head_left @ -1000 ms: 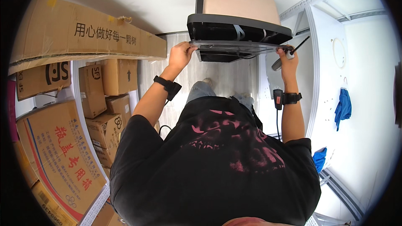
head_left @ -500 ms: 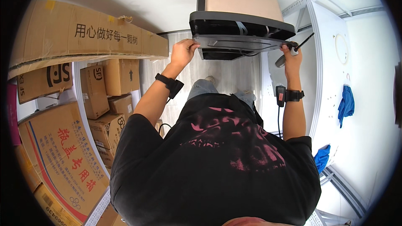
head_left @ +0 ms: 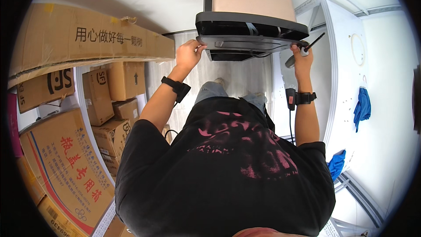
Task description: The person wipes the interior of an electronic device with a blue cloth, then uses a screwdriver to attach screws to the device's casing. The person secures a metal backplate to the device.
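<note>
My left hand (head_left: 189, 57) is closed, thumb and fingers pinching the left corner of a thin dark panel (head_left: 245, 43). At the panel's right end, my right hand (head_left: 302, 61) grips its edge and also has a screwdriver (head_left: 315, 42) in it. The screwdriver's dark shaft points up and to the right, and its grey handle sticks out below the fingers. Just beyond the panel stands a black, curved-edged unit (head_left: 250, 20) with a beige rounded block (head_left: 254, 1) on top. A dark box-like part shows beneath the panel. What the unit is, I cannot tell.
A long cardboard carton (head_left: 101, 39) lies at the left above shelves of several cardboard boxes (head_left: 127, 81). White metal shelving (head_left: 333, 70) rises on the right, with blue cloths (head_left: 362, 109) hanging there. My feet stand on a grey wood-look floor (head_left: 180, 112).
Both hands, the panel and the screwdriver sit slightly further left and higher in the picture. The grips look the same.
</note>
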Motion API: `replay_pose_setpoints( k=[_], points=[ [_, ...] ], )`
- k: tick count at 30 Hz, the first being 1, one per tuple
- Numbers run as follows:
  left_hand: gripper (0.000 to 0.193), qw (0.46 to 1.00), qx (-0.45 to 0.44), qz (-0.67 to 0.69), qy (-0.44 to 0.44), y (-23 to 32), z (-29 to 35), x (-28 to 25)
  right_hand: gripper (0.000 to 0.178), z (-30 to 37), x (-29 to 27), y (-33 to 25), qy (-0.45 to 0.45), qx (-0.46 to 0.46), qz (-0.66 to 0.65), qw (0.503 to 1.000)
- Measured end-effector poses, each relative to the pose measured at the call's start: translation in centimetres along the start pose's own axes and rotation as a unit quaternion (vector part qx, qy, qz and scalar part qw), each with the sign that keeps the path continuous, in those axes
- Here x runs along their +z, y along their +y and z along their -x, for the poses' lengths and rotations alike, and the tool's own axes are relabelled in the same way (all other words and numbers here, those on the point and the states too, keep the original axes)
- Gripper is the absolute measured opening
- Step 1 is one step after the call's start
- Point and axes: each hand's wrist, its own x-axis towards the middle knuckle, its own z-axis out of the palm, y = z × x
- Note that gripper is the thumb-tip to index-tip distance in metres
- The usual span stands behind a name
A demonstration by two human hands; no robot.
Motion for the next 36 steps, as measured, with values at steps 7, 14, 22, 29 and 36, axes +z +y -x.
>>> replay_pose_setpoints(
  k=[7,14,22,29,36],
  points=[
    [0.086,0.984,0.099,0.045,0.139,3.6,-2.5,-3.2,0.026,0.5,2.3,-1.5,0.080,-0.056,0.036,0.995],
    [0.074,0.980,0.197,-0.016,0.028,10.2,-6.3,-6.9,0.038,0.8,3.4,-1.0,0.143,-0.074,0.058,0.985],
    [0.067,0.973,0.208,-0.060,0.077,9.6,-6.0,-5.5,0.047,1.7,5.2,-2.0,0.190,-0.057,0.061,0.978],
    [0.063,0.968,0.219,-0.057,0.107,9.5,-6.0,-5.0,0.046,1.2,5.4,-0.1,0.237,-0.104,0.124,0.958],
    [0.062,0.967,0.216,-0.058,0.120,9.4,-5.9,-4.6,0.051,1.1,5.1,-0.5,0.200,-0.052,0.036,0.978]
  ],
)
